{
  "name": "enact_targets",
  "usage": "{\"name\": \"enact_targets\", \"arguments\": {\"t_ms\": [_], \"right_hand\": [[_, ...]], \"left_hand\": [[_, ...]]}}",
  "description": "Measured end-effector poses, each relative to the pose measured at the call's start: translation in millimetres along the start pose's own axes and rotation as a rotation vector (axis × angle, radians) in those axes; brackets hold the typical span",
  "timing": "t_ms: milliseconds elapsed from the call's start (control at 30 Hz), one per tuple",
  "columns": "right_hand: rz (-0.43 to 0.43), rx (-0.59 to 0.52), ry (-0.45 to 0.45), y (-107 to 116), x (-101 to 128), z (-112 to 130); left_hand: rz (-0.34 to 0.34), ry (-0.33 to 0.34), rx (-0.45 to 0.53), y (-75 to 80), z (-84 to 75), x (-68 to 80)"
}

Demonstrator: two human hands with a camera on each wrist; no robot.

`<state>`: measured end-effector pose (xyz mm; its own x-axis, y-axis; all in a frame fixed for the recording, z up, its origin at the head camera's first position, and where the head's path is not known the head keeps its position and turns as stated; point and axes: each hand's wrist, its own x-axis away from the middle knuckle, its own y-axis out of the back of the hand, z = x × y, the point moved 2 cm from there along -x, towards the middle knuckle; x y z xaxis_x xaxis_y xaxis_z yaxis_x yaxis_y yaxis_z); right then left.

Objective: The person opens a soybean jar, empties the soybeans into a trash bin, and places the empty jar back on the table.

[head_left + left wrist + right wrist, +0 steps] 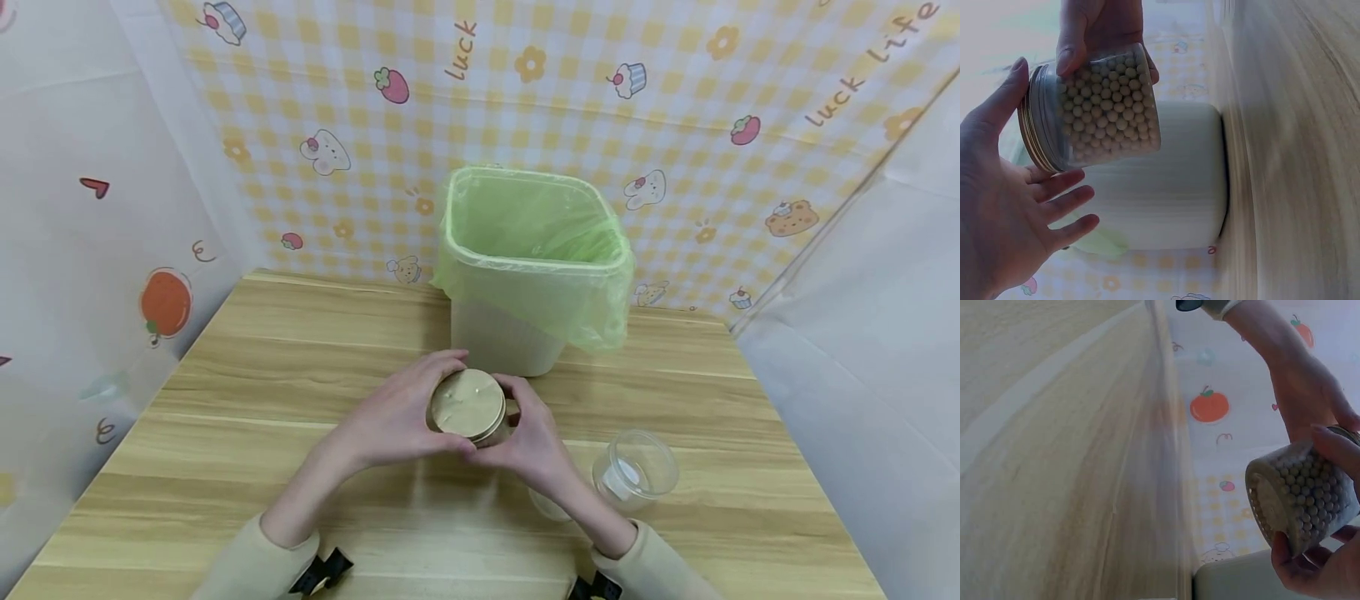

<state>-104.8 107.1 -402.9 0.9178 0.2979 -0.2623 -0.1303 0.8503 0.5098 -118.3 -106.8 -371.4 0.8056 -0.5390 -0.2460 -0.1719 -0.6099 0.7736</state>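
Wooden table (247,392), viewed from the head camera, enclosed at the back by a yellow checked backdrop (570,108) printed with cupcakes and strawberries, and at the sides by pale sheets. Toward the far edge of the table stands a white waste bin (504,340), upright, lined with a green bag (536,242) whose edge folds down over the rim. Just in front of the bin, held clear of the table top, is a clear jar (468,407) filled with small pale round beads and closed by a gold metal lid (465,403). The left hand (393,421) curves around the lid edge, thumb and fingers touching its rim; in the left wrist view the fingers (1063,206) lie fairly straight below the lid rather than clenched. The right hand (534,442) grips the jar body, its fingers and thumb curled round the glass, as the right wrist view confirms with the jar (1302,501) seen from its base. On the table to the right of the hands lies a small clear plastic cup (636,468), tipped on its side, well apart from the jar.
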Motion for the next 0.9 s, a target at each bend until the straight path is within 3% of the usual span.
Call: {"name": "enact_targets", "arguments": {"t_ms": [67,200,333,500,700,900], "right_hand": [[0.037,-0.060,-0.020,1.0,-1.0,-1.2],[0.167,-0.248,-0.076,4.6,-3.0,-1.8],[0.303,-0.366,-0.087,7.1,-3.9,-0.9],[0.425,-0.398,-0.020,8.0,-4.0,-0.8],[0.535,-0.432,0.058,9.0,-3.3,1.7],[0.517,-0.390,0.059,9.8,-3.5,2.2]], "left_hand": [[0.021,-0.005,0.026,0.6,0.6,0.0],[0.106,-0.036,0.166,3.4,3.0,1.2],[0.195,-0.120,0.306,6.8,4.8,2.2],[0.273,-0.223,0.389,9.6,5.7,2.5],[0.370,-0.288,0.473,8.7,4.8,4.2],[0.339,-0.284,0.458,7.5,4.4,4.9]]}}
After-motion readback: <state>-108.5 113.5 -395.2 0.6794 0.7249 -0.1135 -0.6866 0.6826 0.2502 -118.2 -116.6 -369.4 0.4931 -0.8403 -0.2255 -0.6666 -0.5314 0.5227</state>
